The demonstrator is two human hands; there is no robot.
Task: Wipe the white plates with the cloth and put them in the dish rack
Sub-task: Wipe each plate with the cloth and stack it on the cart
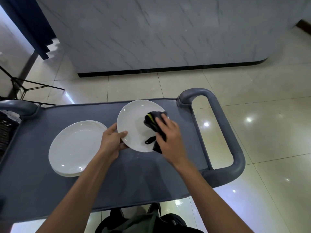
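Left hand (113, 138) pinches the white plate (134, 126) by its nine o'clock rim, tilted over the grey cart (42, 190); right hand (168, 137) presses the dark cloth (151, 121) flat at three o'clock; stacked plates (74, 148) lie just left

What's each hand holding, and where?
Left hand grips the tilted plate by its near-left rim. Right hand presses the dark cloth onto the plate's face.
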